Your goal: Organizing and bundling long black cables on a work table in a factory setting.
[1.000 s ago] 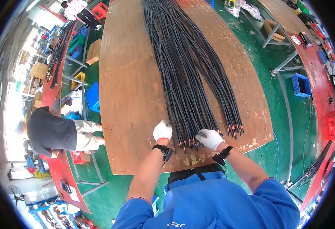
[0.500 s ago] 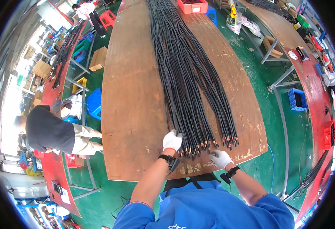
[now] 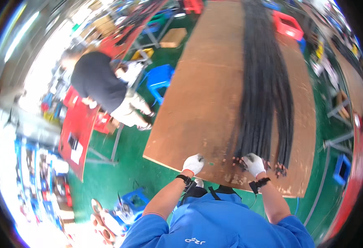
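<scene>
A long bundle of black cables (image 3: pixel 258 95) runs lengthwise down the brown tabletop, with bare copper ends near the front edge. My right hand (image 3: pixel 254 165), in a white glove with dark fingertips, is at these ends, its fingers curled over the cables there. What exactly lies between its fingers is partly hidden and blurred. My left hand (image 3: pixel 194 164), also gloved in white, is apart from the bundle, above the table's front edge to the left. Its fingers are curled closed, and whatever they may hold cannot be made out.
The wooden table (image 3: pixel 194 107) spreads out in front of me. A red crate (image 3: pixel 288 25) stands at its far right. On the left a person in a black shirt (image 3: pixel 98 78) bends over a red bench (image 3: pixel 80 138). A blue stool (image 3: pixel 160 80) stands between bench and table.
My view has swung left, so the table appears farther right. My left hand has come away from the cables toward the left. My right hand has moved in over the copper ends.
</scene>
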Tool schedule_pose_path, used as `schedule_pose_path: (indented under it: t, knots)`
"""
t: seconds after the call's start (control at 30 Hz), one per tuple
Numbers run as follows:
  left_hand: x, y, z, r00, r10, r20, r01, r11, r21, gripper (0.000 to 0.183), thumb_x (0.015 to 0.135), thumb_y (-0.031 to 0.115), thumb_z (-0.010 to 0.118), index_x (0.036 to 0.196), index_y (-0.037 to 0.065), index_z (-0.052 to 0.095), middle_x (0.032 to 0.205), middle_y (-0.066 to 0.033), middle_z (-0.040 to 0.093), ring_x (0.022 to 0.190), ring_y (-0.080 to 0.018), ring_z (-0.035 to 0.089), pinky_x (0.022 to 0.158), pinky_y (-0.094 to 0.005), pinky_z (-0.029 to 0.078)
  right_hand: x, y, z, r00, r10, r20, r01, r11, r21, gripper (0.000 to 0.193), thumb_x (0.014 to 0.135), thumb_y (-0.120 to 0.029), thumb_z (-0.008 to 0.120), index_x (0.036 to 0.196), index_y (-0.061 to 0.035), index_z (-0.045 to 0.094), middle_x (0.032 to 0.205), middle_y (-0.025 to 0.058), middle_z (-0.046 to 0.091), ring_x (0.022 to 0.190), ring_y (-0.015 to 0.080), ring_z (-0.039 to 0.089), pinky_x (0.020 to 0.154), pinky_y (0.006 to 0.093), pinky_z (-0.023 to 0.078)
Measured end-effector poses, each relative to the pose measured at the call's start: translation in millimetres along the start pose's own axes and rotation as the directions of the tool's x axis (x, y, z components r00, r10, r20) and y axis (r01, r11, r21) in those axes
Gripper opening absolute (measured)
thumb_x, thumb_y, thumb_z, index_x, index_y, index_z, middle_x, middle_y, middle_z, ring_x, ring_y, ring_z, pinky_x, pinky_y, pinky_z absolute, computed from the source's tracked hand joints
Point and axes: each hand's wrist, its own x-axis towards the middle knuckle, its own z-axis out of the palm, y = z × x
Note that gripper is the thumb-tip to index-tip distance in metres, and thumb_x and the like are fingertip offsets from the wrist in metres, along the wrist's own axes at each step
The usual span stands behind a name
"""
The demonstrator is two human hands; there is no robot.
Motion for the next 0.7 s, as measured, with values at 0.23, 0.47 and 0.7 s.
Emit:
schedule_pose_path:
  t: [0.23,0.47,0.7]
  knots:
    - [-126,-183,-24,0.922,-0.387,0.026,0.387,0.912,-0.134,0.041,0.092,0.041,0.058,0.110,0.010,0.077,0.112,-0.0209,0.074,0.107,-0.0415,0.070,0.094,-0.0499,0.055,-20,-24,130,0.984,-0.148,0.102,0.179,0.845,-0.504,0.032,0.093,-0.036,0.070,0.107,-0.0078,0.076,0.092,0.0174,0.076,0.091,0.0340,0.074,0.088,0.0427,0.056]
    - [-248,-400,4,0.736,-0.632,0.242,0.662,0.747,-0.065,0.044,0.089,0.044,0.061,0.115,0.014,0.079,0.122,-0.0193,0.073,0.117,-0.0397,0.067,0.103,-0.0479,0.053,4,-58,289,0.989,-0.097,0.115,0.148,0.480,-0.865,0.094,0.085,-0.053,0.077,0.154,0.0001,0.040,0.159,0.0287,0.041,0.147,0.0471,0.038,0.119,0.0527,0.037]
    - [-289,-546,-41,0.637,-0.742,0.211,0.759,0.556,-0.339,0.047,0.087,0.044,0.066,0.112,0.007,0.078,0.117,-0.0226,0.073,0.115,-0.0413,0.068,0.099,-0.0466,0.054,32,-84,356,0.940,0.258,-0.224,-0.290,0.257,-0.922,0.141,0.068,-0.074,0.080,0.162,0.0078,0.016,0.168,0.0349,0.020,0.155,0.0487,0.024,0.125,0.0577,0.026]
